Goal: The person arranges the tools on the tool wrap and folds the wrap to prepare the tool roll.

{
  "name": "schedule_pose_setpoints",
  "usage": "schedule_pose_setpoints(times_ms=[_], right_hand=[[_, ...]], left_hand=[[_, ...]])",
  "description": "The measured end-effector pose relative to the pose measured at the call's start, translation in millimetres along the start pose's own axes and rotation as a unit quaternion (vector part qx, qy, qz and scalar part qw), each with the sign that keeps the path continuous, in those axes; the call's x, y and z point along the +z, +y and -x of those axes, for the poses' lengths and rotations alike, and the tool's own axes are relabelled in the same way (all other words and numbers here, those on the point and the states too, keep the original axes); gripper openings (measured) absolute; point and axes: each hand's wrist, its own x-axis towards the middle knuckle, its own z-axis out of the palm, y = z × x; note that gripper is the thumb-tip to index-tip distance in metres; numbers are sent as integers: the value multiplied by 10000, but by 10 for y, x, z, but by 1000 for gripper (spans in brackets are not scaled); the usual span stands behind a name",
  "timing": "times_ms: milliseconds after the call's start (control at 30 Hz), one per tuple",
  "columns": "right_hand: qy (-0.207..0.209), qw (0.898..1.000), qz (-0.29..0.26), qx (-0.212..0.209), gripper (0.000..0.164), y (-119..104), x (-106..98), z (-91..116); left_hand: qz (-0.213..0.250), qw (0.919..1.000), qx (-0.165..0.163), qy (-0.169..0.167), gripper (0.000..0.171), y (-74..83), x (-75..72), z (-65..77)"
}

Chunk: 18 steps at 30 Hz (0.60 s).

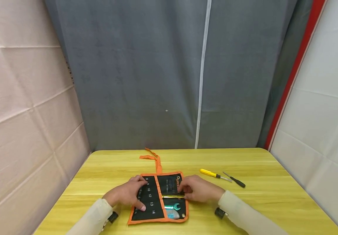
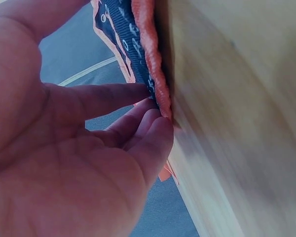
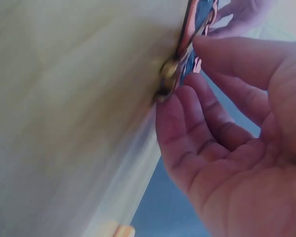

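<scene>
A black tool pouch (image 1: pixel 150 213) with orange trim lies unfolded on the table, printed numbers along its left half. My left hand (image 1: pixel 129 193) rests on that left half, thumb and fingers spread over the cloth. At the right edge my right hand (image 1: pixel 201 188) has bent fingers around the end of a slim yellow rod-like tool (image 1: pixel 171 196), which lies across the pouch. Its grip is partly hidden in the head view; a blurred gold-coloured piece (image 3: pixel 170 68) shows between thumb and fingers in the right wrist view. Below, a green open-end wrench (image 1: pixel 174 206) and a light-blue handled tool (image 1: pixel 173 214) sit in pockets.
A yellow-handled screwdriver (image 1: pixel 213 174) and a black-handled one (image 1: pixel 237 181) lie to the right of the pouch on the wooden table (image 1: pixel 98 169). Orange ties (image 1: pixel 158 163) stretch from its far edge. A grey curtain (image 1: pixel 142 81) hangs behind the table.
</scene>
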Motion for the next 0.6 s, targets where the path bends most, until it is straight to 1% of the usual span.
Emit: schedule_pose_setpoints(times_ms=[100,233,400,600], right_hand=[[-22,9997,143,175,21,48,-18,74],[-131,9993,139,316,23,80,-45,142],[-163,9996,64,228,20,62,-76,169],[-128,9998,32,144,19,15,-83,141]], left_hand=[[-8,10000,-9,-10,99,-3,1,0],[8,10000,-46,-5,99,-2,-10,4],[6,10000,-54,8,100,-4,-10,-5],[-25,10000,-56,-57,99,4,-13,-9]])
